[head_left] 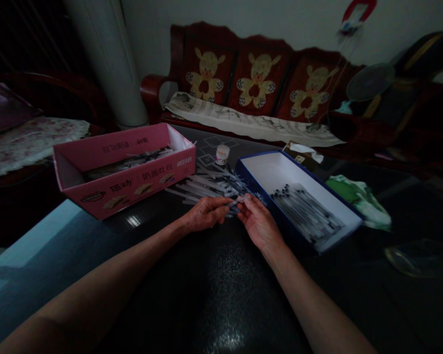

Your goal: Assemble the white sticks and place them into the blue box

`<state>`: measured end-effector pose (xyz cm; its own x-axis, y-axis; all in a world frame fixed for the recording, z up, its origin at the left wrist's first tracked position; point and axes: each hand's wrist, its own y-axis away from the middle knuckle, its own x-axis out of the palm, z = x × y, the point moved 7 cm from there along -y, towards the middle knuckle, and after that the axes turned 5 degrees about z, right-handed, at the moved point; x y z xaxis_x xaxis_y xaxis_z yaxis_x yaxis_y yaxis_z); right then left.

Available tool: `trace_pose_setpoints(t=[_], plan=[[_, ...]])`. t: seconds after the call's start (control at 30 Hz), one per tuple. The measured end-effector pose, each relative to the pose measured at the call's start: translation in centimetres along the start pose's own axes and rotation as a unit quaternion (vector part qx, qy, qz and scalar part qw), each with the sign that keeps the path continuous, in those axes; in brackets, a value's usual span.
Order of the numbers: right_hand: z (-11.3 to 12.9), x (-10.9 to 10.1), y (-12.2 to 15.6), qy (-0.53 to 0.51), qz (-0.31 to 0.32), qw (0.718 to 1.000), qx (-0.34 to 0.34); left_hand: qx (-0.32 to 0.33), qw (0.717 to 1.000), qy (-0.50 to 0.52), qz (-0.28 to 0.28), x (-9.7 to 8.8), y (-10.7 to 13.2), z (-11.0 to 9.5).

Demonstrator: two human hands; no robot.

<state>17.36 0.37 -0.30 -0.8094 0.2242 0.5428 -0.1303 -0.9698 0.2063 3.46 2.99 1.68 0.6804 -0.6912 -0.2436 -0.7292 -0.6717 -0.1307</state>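
Note:
My left hand (207, 214) and my right hand (258, 221) meet over the dark table, fingertips almost touching. Between them runs a thin pale strip (237, 201), pinched at both ends; its exact kind is too small to make out. Just beyond the hands lies a loose pile of similar whitish strips (199, 187). To the left stands a pink cardboard box (151, 179) with more strips inside. On the right, a blue box (256, 184) with a white interior holds a row of slim, dark-tipped clear pieces (304, 209).
A small white jar (222, 154) stands behind the pile. Beyond the blue box are a brown tissue box (299, 155) and a green-and-white plastic packet (360, 199). A wooden sofa (153, 93) with bear-patterned backs lines the wall. A round, shallow object (402, 260) lies at the right.

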Motion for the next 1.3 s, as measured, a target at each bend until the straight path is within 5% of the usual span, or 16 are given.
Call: trace_pose_setpoints(t=[0.7,1.07,1.3], plan=[[-0.3,0.3,0.1,0.050,0.030,0.998,0.000,0.023,0.998,-0.051,0.011,0.0,-0.1,0.3],[0.3,0.9,0.6,0.149,0.061,0.987,-0.023,-0.107,0.994,-0.023,0.030,-0.1,0.1,0.3],[0.2,1.1,0.8,0.137,0.073,0.988,-0.007,-0.051,0.996,-0.064,0.035,0.1,0.2,0.3]])
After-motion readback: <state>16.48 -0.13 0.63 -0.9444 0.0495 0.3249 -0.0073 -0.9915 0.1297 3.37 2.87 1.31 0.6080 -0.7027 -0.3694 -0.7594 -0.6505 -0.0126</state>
